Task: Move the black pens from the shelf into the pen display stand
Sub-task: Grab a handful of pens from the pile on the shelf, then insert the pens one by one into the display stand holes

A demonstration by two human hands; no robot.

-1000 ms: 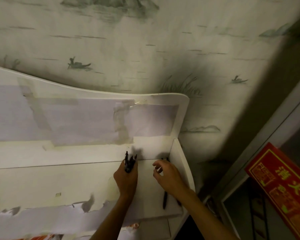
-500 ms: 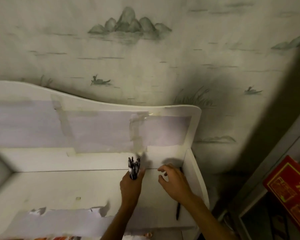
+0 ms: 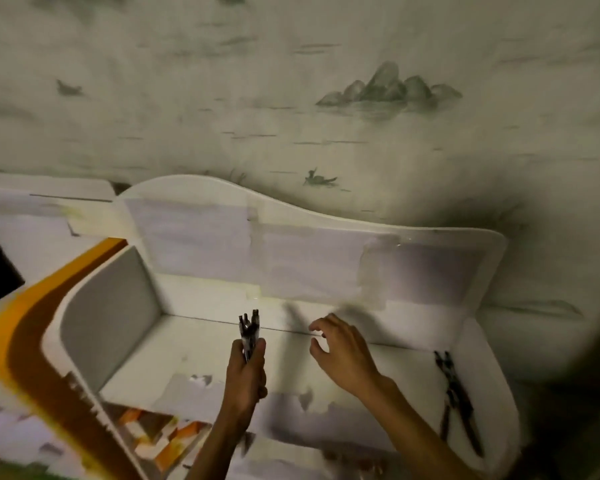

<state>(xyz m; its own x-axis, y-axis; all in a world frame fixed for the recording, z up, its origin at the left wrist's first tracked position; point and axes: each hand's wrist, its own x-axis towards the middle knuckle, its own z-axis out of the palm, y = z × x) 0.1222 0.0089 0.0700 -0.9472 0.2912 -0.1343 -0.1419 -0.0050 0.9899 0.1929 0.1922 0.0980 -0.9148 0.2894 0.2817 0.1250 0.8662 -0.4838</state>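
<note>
While your left hand [image 3: 245, 375] keeps its grip wrapped round a small bundle of black pens [image 3: 249, 329], their ends standing up and slightly away from you above the fist, the relation that matters is on the other side: the remaining pens [image 3: 456, 393] lie on the shelf [image 3: 194, 344] floor against its right end wall, well to the right of your right hand [image 3: 343, 351] and a little nearer to you than its fingertips. That right hand hovers over the middle of the shelf with its grip spread, fingers loosely curved and pinching nothing. It is plainly the nearer hand to the loose pens; the left hand is farther off and already full. The loose pens lie with their long axes running roughly front to back, from the back wall toward you, fanning apart a little at the near ends, so I judge you would do best to bring the right hand rightward and back toward yourself and close across the barrels from above, not along them. How many pens lie there I cannot tell for certain; at least two or three dark barrels show, partly crossing. The pen display stand is not something I can pick out here, so its direction from either hand stays unknown.
</note>
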